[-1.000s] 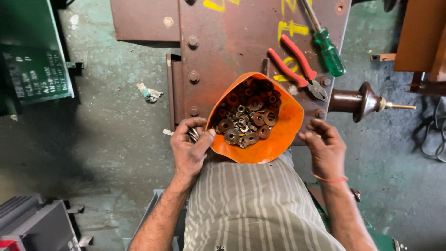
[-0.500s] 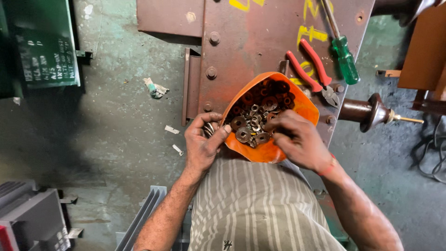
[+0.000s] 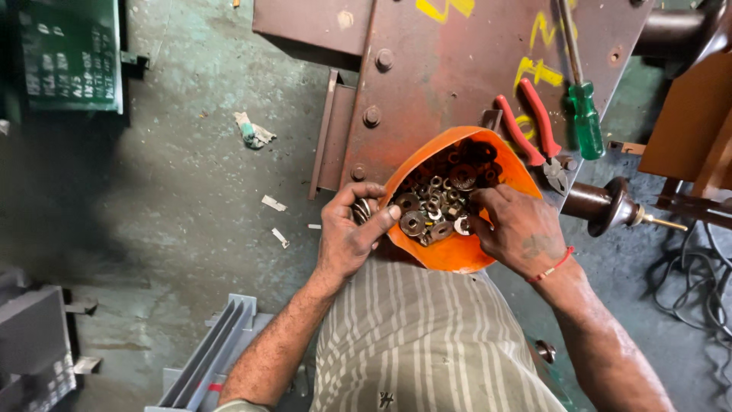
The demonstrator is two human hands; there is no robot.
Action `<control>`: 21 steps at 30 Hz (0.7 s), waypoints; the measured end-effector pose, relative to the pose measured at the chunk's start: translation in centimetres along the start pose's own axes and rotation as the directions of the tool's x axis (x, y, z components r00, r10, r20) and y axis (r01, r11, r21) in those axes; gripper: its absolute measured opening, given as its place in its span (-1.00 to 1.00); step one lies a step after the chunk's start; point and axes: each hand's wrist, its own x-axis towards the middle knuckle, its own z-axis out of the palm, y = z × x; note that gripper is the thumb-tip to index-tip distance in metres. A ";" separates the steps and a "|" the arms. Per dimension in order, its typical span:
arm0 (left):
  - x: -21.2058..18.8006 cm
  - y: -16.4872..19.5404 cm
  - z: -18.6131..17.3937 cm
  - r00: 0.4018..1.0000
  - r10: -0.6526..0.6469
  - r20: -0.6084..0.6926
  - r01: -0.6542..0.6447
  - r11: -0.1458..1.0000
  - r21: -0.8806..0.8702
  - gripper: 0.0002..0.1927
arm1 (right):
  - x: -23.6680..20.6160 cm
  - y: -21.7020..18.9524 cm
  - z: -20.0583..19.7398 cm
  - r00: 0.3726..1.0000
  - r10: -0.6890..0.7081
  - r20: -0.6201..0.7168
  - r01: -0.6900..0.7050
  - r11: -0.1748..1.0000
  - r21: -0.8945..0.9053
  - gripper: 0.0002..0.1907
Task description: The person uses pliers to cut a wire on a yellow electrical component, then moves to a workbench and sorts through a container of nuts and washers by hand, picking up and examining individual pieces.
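On the rust-brown steel plate (image 3: pixel 457 69) beyond the hands lie red-handled pliers (image 3: pixel 530 133) and a green-handled screwdriver (image 3: pixel 583 114), just beside the orange bowl (image 3: pixel 457 255). The bowl, full of dark washers (image 3: pixel 446 202), rests at the person's lap against the striped shirt (image 3: pixel 427 343). The left hand (image 3: pixel 347 236) grips the bowl's left rim, fingers closed around a small stack of washers. The right hand (image 3: pixel 518 229) reaches into the bowl, fingers curled among the washers. Below is a green-stained concrete floor (image 3: pixel 191 191) with paper scraps (image 3: pixel 252 131).
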 end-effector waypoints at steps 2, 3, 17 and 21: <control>0.0 0.0 -0.1 1.000 -0.018 0.001 0.018 0.999 0.027 -0.66 | 0.0 -0.2 -0.3 0.999 0.031 0.012 -0.032 0.998 0.059 -0.68; 0.0 0.0 -0.2 1.000 -0.024 0.007 0.024 0.999 0.035 -0.66 | 0.1 -0.3 -0.5 0.999 0.048 0.015 -0.049 0.995 0.088 -0.67; 0.6 0.0 -0.6 0.998 0.021 0.057 -0.025 0.997 0.074 -0.62 | 2.2 -1.6 0.1 0.994 -0.012 -0.111 0.019 0.998 0.060 -0.68; 0.6 0.1 -0.5 0.999 -0.001 0.053 -0.002 0.998 0.067 -0.63 | 3.9 -2.3 0.9 0.997 -0.066 -0.036 0.062 0.992 -0.108 -0.65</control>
